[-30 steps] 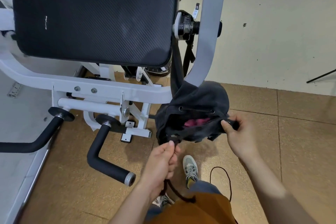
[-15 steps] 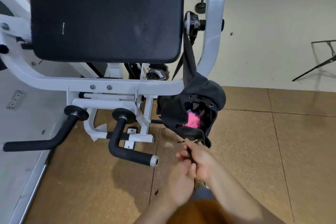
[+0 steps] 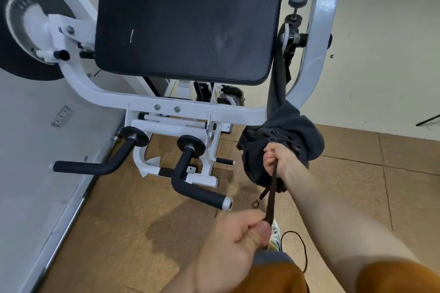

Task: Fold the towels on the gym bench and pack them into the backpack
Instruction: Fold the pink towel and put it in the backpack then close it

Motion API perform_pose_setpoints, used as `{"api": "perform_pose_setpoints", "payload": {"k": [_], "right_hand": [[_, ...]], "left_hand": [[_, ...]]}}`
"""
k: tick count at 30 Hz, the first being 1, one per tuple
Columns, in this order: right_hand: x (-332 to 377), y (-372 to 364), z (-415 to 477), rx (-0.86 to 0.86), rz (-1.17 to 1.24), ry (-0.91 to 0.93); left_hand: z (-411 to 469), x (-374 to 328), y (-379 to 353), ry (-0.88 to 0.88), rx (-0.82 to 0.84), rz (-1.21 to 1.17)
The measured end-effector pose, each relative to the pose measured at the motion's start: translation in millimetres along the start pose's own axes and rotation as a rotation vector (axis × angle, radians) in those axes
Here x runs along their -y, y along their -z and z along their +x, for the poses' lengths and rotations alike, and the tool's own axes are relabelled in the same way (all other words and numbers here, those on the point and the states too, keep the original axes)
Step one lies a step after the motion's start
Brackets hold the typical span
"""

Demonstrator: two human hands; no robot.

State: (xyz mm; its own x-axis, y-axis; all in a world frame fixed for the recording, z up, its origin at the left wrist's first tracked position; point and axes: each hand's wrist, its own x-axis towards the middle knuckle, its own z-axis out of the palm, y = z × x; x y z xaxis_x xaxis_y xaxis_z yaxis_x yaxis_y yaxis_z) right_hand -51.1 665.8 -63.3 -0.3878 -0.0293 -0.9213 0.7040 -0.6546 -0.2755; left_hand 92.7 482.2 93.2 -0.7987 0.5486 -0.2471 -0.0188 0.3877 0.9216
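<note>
- Backpack [image 3: 283, 147] drawcord [image 3: 272, 191] sits pinched in both my hands: my left hand [image 3: 240, 242] holds the near end in a closed fist, thumb on top, and my right hand [image 3: 277, 158] is curled round the cord right at the bag's mouth.
- Cord runs taut and straight between the two grips; neither hand has any slack opening.
- The dark backpack hangs by its strap [image 3: 277, 74] from a knob on the white frame [image 3: 316, 38], just beside the bench pad [image 3: 188, 28], its mouth looking cinched nearly shut.
- No towel shows on the bench or in the bag opening.
- I judge folding and packing done; only drawing the cord tight and securing it seems left.
</note>
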Motion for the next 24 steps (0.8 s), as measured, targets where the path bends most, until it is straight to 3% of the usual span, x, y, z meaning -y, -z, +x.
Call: {"api": "perform_pose_setpoints", "payload": {"k": [4, 8, 11, 14, 15, 18, 24], "right_hand": [[1, -2, 7, -0.044, 0.064, 0.035], [-5, 0, 3, -0.047, 0.171, 0.092], [-7, -2, -6, -0.018, 0.207, 0.096], [-12, -6, -10, -0.037, 0.125, 0.088], [-12, -6, -10, -0.051, 0.103, 0.09], [-13, -7, -13, -0.103, 0.066, 0.153], [-9, 5, -37, 0.001, -0.111, 0.232]], "left_hand": [[25, 0, 12, 0.001, 0.06, -0.025], [68, 16, 29, 0.222, 0.165, 0.079], [105, 36, 17, 0.383, 0.031, 0.112], [135, 37, -1, 0.517, -0.139, -0.252], [142, 35, -5, 0.526, -0.176, -0.252], [149, 42, -11, 0.427, -0.169, 0.089], [136, 56, -30, 0.472, 0.003, -0.185]]}}
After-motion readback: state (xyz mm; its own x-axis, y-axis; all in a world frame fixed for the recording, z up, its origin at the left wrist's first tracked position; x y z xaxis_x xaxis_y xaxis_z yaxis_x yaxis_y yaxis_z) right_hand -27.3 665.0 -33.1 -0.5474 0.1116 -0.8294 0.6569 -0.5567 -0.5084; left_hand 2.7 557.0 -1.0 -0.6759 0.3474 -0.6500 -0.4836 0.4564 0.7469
